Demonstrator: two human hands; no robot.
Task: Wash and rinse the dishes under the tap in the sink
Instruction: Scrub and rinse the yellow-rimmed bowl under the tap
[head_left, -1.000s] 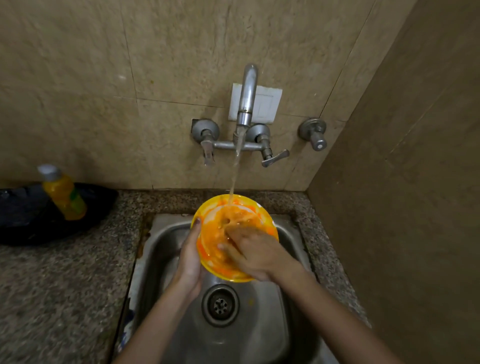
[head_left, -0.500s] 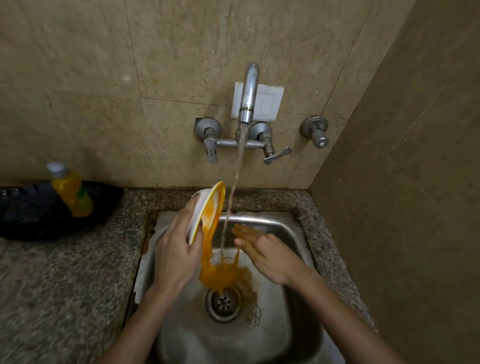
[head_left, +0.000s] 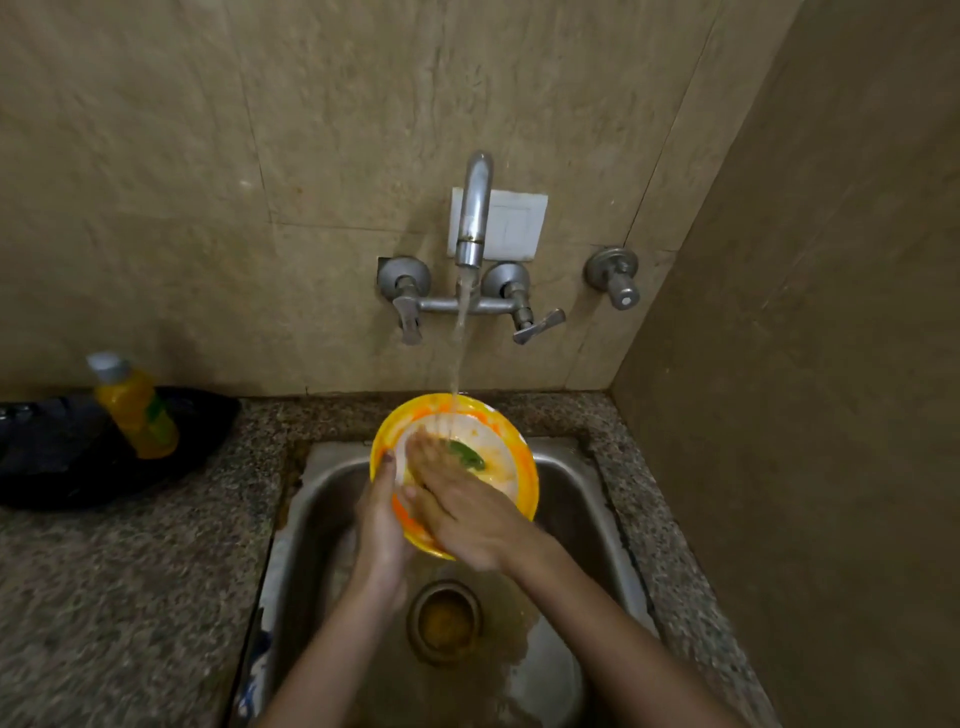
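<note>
There are two hands (head_left: 382, 519) (head_left: 467, 512), one plate (head_left: 511, 460), one tap (head_left: 475, 208), one sink (head_left: 574, 499) and one yellow bottle (head_left: 137, 410).

Plate (head_left: 503, 451) back face-up from tipped; R hand (head_left: 458, 513) rubbing inside again.

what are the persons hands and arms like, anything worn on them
Nothing worn that shows: the left hand and right hand are bare, no gloves, rings or watch. The left forearm and right forearm are uncovered down to the frame's edge, no sleeves in view. Motion blur hides fine marks.
</note>
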